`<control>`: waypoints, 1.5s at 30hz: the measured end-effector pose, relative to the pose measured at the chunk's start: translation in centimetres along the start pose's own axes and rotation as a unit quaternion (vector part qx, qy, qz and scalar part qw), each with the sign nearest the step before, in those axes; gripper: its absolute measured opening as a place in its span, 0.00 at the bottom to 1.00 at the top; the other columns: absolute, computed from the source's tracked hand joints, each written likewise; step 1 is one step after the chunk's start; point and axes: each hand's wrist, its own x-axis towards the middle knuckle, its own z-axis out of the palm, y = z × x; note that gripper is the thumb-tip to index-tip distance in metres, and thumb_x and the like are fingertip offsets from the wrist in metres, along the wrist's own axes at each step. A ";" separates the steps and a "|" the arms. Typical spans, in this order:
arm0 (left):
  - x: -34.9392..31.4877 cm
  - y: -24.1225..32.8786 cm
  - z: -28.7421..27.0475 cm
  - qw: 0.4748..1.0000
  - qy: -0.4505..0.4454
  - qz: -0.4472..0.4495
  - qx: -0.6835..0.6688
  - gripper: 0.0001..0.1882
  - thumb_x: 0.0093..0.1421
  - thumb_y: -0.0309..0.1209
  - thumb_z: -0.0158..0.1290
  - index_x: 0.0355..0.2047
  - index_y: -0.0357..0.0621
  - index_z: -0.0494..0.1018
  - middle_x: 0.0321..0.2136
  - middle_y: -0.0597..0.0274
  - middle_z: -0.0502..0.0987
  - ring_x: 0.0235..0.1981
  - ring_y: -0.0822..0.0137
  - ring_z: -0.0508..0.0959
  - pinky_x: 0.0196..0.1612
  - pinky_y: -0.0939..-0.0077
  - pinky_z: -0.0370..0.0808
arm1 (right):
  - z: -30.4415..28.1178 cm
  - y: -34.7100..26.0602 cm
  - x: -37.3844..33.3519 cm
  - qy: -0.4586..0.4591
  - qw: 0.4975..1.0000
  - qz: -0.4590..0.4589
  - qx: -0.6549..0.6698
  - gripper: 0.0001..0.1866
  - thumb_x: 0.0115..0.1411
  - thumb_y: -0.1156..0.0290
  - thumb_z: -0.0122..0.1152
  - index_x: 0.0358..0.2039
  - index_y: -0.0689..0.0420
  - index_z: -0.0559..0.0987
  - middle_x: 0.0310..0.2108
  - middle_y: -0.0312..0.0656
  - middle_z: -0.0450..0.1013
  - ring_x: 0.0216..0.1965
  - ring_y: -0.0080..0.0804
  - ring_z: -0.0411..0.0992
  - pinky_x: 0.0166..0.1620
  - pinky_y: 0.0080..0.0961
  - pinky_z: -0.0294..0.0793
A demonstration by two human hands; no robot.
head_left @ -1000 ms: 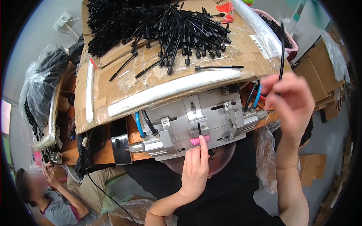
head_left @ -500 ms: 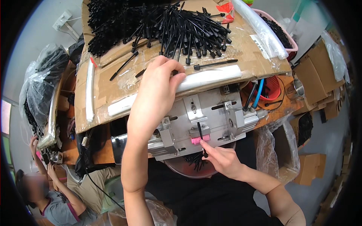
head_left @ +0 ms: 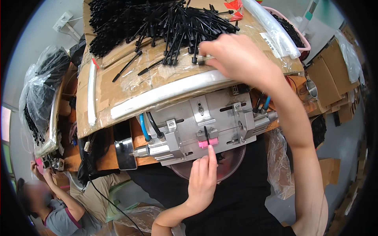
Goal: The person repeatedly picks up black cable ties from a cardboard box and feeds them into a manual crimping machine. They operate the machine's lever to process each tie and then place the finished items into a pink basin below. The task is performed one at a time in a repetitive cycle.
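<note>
My left hand (head_left: 202,181) stretches its index finger up to a small pink block (head_left: 208,142) on a metal fixture (head_left: 185,138). The fingertip touches the block; the other fingers are curled, and nothing shows in them. A thin black stick (head_left: 206,133) stands up from the block, its lower end hidden by that finger. My right hand (head_left: 236,55) reaches across the cardboard (head_left: 173,72). Its thumb and index finger close around the black cap (head_left: 201,61) of a stick whose shaft is hidden beneath the hand. A pile of black capped sticks (head_left: 169,23) lies just beyond.
A bowl (head_left: 232,167) sits under the fixture. Blue and black hoses (head_left: 144,128) run into its left side. White plastic rolls (head_left: 169,92) edge the cardboard. A metal cup (head_left: 311,89) stands at the right; a co-worker (head_left: 65,212) sits at lower left.
My left hand has come down from the cardboard to the pink block. My right hand has left the block and moved up to the sticks on the cardboard.
</note>
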 end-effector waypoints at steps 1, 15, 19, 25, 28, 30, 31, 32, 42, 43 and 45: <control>0.1 0.1 0.7 1.000 0.008 0.004 0.014 0.36 0.48 0.17 0.53 0.61 0.26 0.61 0.36 0.55 0.69 0.35 0.61 0.70 0.42 0.72 0.72 | 0.7 0.8 1.2 -0.018 0.999 -0.020 0.023 0.07 0.50 0.78 0.56 0.29 0.61 0.81 0.25 0.51 0.76 0.32 0.48 0.77 0.34 0.39 0.76; 3.0 -1.7 -3.1 0.996 -0.052 0.007 -0.067 0.35 0.51 0.17 0.57 0.61 0.33 0.63 0.36 0.54 0.70 0.39 0.56 0.71 0.43 0.65 0.72 | -1.3 0.7 -2.6 0.035 0.983 0.084 0.159 0.06 0.55 0.71 0.61 0.31 0.58 0.81 0.25 0.49 0.77 0.34 0.48 0.77 0.39 0.40 0.75; 12.2 -5.8 -7.1 0.987 0.160 0.019 -0.008 0.20 0.52 0.12 0.49 0.46 0.38 0.72 0.37 0.50 0.71 0.42 0.50 0.71 0.47 0.61 0.69 | 0.1 0.7 -0.6 0.007 0.995 0.026 0.092 0.08 0.55 0.68 0.63 0.34 0.57 0.81 0.24 0.48 0.77 0.31 0.47 0.77 0.36 0.38 0.75; 20.6 -11.9 -8.4 0.996 0.047 0.065 -0.029 0.16 0.50 0.17 0.58 0.40 0.41 0.74 0.34 0.56 0.74 0.36 0.56 0.74 0.43 0.67 0.71 | 0.9 1.1 1.8 -0.052 0.991 -0.023 0.118 0.08 0.55 0.70 0.63 0.34 0.58 0.81 0.26 0.47 0.78 0.30 0.47 0.77 0.37 0.37 0.75; 19.1 -11.9 -8.8 0.991 0.107 0.058 -0.058 0.21 0.49 0.17 0.59 0.45 0.44 0.75 0.31 0.59 0.74 0.31 0.65 0.72 0.40 0.73 0.72 | -2.6 0.7 0.7 -0.077 0.950 0.097 0.285 0.07 0.56 0.73 0.63 0.35 0.62 0.80 0.28 0.47 0.79 0.26 0.36 0.77 0.31 0.29 0.76; 17.5 -11.4 -8.8 0.984 0.154 0.051 -0.067 0.30 0.49 0.18 0.61 0.54 0.48 0.73 0.30 0.61 0.72 0.29 0.68 0.70 0.37 0.74 0.72 | -4.3 0.6 -1.6 -0.013 0.915 0.139 0.379 0.07 0.58 0.75 0.62 0.36 0.63 0.80 0.30 0.46 0.80 0.27 0.28 0.77 0.27 0.22 0.75; 16.4 -10.7 -8.9 0.981 0.176 0.047 -0.064 0.33 0.48 0.17 0.62 0.57 0.48 0.72 0.30 0.61 0.71 0.29 0.67 0.70 0.36 0.72 0.72 | -4.7 0.5 -2.8 0.018 0.891 0.161 0.425 0.07 0.58 0.76 0.62 0.37 0.64 0.80 0.31 0.45 0.80 0.27 0.24 0.77 0.26 0.19 0.74; 14.9 -9.6 -8.7 0.977 0.199 0.042 -0.060 0.37 0.47 0.17 0.62 0.60 0.48 0.70 0.29 0.61 0.71 0.29 0.66 0.70 0.35 0.71 0.72 | -4.9 0.2 -3.8 0.042 0.877 0.168 0.448 0.08 0.59 0.78 0.61 0.39 0.65 0.78 0.32 0.46 0.80 0.29 0.25 0.78 0.25 0.17 0.74; 0.1 -0.3 0.4 0.999 0.035 0.002 0.002 0.32 0.55 0.28 0.60 0.58 0.27 0.66 0.31 0.60 0.70 0.32 0.65 0.71 0.38 0.72 0.72 | -5.2 -3.3 -10.9 0.216 0.749 0.228 0.584 0.13 0.56 0.83 0.60 0.43 0.69 0.75 0.34 0.53 0.79 0.34 0.34 0.80 0.26 0.17 0.77; 0.3 -0.2 0.7 0.999 0.028 -0.001 0.015 0.32 0.55 0.28 0.60 0.59 0.28 0.65 0.31 0.60 0.70 0.32 0.65 0.71 0.38 0.73 0.72 | -5.1 -3.4 -11.4 0.227 0.746 0.213 0.589 0.12 0.56 0.83 0.60 0.42 0.69 0.75 0.34 0.53 0.79 0.34 0.35 0.80 0.26 0.18 0.77; 0.8 -0.1 0.9 0.999 0.021 -0.002 0.033 0.32 0.56 0.28 0.59 0.59 0.28 0.65 0.31 0.60 0.69 0.33 0.65 0.71 0.39 0.73 0.72 | -4.8 -3.6 -12.4 0.249 0.740 0.181 0.598 0.11 0.56 0.82 0.61 0.41 0.69 0.75 0.33 0.54 0.78 0.33 0.35 0.80 0.26 0.18 0.77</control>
